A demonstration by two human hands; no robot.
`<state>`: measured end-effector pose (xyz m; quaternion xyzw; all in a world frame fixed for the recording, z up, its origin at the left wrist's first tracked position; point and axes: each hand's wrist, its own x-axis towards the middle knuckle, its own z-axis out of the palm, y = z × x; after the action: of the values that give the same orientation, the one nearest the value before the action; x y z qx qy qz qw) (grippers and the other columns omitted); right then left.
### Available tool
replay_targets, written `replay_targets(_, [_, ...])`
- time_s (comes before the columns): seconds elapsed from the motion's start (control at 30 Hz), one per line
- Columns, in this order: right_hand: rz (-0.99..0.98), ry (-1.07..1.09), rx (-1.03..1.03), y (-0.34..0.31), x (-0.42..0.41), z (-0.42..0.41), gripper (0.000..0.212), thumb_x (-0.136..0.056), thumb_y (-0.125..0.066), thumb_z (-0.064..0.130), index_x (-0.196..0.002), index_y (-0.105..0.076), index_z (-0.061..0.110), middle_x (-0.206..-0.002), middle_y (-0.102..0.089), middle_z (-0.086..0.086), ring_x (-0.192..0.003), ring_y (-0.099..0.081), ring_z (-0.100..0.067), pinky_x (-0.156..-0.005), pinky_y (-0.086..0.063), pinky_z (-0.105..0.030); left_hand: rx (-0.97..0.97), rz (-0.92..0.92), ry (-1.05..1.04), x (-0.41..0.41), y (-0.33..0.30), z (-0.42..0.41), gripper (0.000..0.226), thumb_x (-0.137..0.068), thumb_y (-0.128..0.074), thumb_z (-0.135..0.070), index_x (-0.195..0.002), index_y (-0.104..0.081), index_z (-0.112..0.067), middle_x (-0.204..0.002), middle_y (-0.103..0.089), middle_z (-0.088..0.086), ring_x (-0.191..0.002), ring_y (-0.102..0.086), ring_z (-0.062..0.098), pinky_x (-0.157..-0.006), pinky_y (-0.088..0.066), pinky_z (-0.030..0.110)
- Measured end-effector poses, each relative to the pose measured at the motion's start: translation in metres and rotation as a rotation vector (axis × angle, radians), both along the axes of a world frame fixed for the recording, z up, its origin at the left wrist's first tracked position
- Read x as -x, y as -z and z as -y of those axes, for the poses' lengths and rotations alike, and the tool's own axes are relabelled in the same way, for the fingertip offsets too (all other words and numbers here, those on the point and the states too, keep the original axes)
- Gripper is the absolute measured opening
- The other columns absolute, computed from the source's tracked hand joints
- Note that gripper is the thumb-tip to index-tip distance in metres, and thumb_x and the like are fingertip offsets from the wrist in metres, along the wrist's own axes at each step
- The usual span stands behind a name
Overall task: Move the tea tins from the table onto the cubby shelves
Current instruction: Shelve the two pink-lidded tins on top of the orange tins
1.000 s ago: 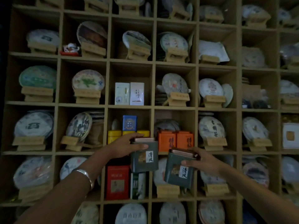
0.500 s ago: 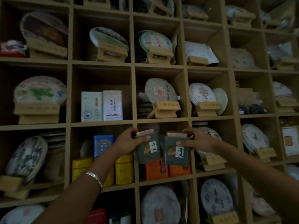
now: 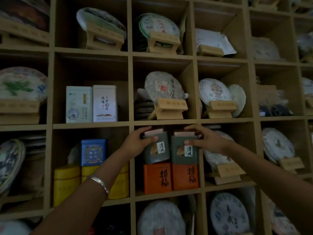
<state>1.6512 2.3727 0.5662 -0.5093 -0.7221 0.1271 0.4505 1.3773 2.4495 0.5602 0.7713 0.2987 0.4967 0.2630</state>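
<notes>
Two grey-green tea tins with copper lids and white labels sit side by side inside a cubby, on top of two orange boxes (image 3: pixel 171 177). My left hand (image 3: pixel 137 143) grips the left tin (image 3: pixel 156 149) at its upper left corner, thumb across the front. My right hand (image 3: pixel 205 141) grips the right tin (image 3: pixel 184 151) at its upper right corner, fingers over the lid. The tin tops reach almost to the shelf board (image 3: pixel 166 122) above.
The wooden cubby wall holds round tea cakes on wooden stands. Two white tins (image 3: pixel 91 104) stand in the cubby up left. A blue box (image 3: pixel 94 152) on yellow tins (image 3: pixel 66 182) fills the cubby to the left. A tea cake on a stand (image 3: pixel 220 160) sits to the right.
Both hands have carried the tins up and forward into the cubby, and the tins now stand upright on the orange boxes. The view has moved closer to the shelves.
</notes>
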Motion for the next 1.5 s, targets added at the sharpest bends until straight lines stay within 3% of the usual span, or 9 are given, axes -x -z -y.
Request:
replay_targets(0.1, [0.0,-0.027,-0.041,-0.002,-0.009,-0.011,0.056,-0.073,-0.078,0.039,-0.124,-0.053,0.04,-0.12,-0.051,0.008,-0.108,-0.057,-0.011,-0.076,-0.056,-0.022,-0.038,-0.018,-0.028,-0.012,0.0,-0.003,0.051,-0.084,-0.072,-0.023,-0.132,-0.054,-0.019,-0.121,-0.059,0.004,-0.095,-0.061,0.008,-0.068,-0.057,0.02])
replay_targets(0.27, [0.016,-0.089,-0.049,-0.002,-0.011,-0.027,0.058,-0.079,-0.075,0.032,-0.131,-0.048,0.033,-0.121,-0.051,0.007,-0.103,-0.058,-0.007,-0.069,-0.055,-0.017,-0.028,-0.004,-0.087,-0.022,0.003,-0.007,0.047,-0.087,-0.068,-0.021,-0.131,-0.051,-0.02,-0.104,-0.056,-0.008,-0.088,-0.061,0.007,-0.06,-0.056,0.018])
replay_targets(0.43, [0.057,-0.07,-0.044,0.001,-0.008,-0.045,0.061,-0.085,-0.07,0.03,-0.137,-0.039,0.027,-0.12,-0.053,0.002,-0.103,-0.059,-0.012,-0.077,-0.056,-0.025,-0.027,-0.051,-0.128,-0.026,0.004,-0.014,0.047,-0.09,-0.064,-0.021,-0.133,-0.047,-0.018,-0.108,-0.055,-0.005,-0.091,-0.061,0.009,-0.067,-0.056,0.022])
replay_targets(0.57, [0.073,-0.034,-0.053,0.002,-0.007,-0.063,0.06,-0.085,-0.07,0.032,-0.136,-0.039,0.025,-0.125,-0.054,-0.004,-0.103,-0.06,-0.013,-0.08,-0.056,-0.027,-0.022,-0.053,-0.212,-0.035,0.0,-0.024,0.049,-0.089,-0.066,-0.023,-0.133,-0.047,-0.015,-0.119,-0.056,0.007,-0.103,-0.062,0.024,-0.084,-0.057,0.039])
replay_targets(0.73, [0.105,0.048,0.005,0.002,-0.006,-0.083,0.065,-0.084,-0.069,0.039,-0.138,-0.034,0.03,-0.129,-0.047,-0.008,-0.11,-0.057,-0.024,-0.093,-0.053,-0.042,0.057,-0.065,-0.213,-0.036,-0.002,-0.037,0.051,-0.088,-0.067,-0.021,-0.134,-0.047,-0.012,-0.126,-0.057,0.013,-0.109,-0.06,0.027,-0.092,-0.054,0.044])
replay_targets(0.97, [0.115,0.105,0.132,-0.002,-0.002,-0.093,0.07,-0.087,-0.065,0.035,-0.144,-0.025,0.026,-0.126,-0.052,-0.006,-0.105,-0.058,-0.019,-0.088,-0.052,-0.035,0.108,-0.179,-0.219,-0.038,-0.003,-0.044,0.051,-0.089,-0.065,-0.031,-0.134,-0.043,-0.025,-0.127,-0.052,0.008,-0.097,-0.058,0.015,-0.067,-0.05,0.023])
replay_targets(1.07, [0.153,0.155,0.109,-0.005,0.003,-0.094,0.066,-0.085,-0.064,0.036,-0.142,-0.034,0.021,-0.123,-0.053,-0.006,-0.098,-0.057,-0.016,-0.075,-0.049,-0.027,0.123,-0.208,-0.255,-0.039,-0.005,-0.046,0.049,-0.09,-0.062,-0.034,-0.134,-0.042,-0.026,-0.13,-0.049,0.011,-0.106,-0.058,0.022,-0.075,-0.051,0.028])
replay_targets(1.27, [0.549,0.381,-0.114,-0.011,0.01,-0.091,0.04,-0.084,-0.056,0.047,-0.108,-0.063,0.015,-0.118,-0.055,-0.016,-0.11,-0.046,-0.028,-0.077,-0.037,-0.03,0.01,-0.271,-0.308,-0.044,-0.004,-0.049,0.05,-0.09,-0.061,-0.034,-0.135,-0.046,-0.02,-0.13,-0.05,0.013,-0.109,-0.056,0.024,-0.084,-0.052,0.033])
replay_targets(1.5, [0.497,0.266,-0.146,-0.013,0.005,-0.079,0.049,-0.087,-0.062,0.029,-0.134,-0.053,0.017,-0.132,-0.057,-0.011,-0.118,-0.052,-0.023,-0.082,-0.04,-0.024,-0.084,-0.308,-0.357,-0.043,-0.008,-0.045,0.044,-0.089,-0.061,-0.031,-0.13,-0.053,-0.017,-0.123,-0.058,0.013,-0.104,-0.06,0.023,-0.087,-0.053,0.036])
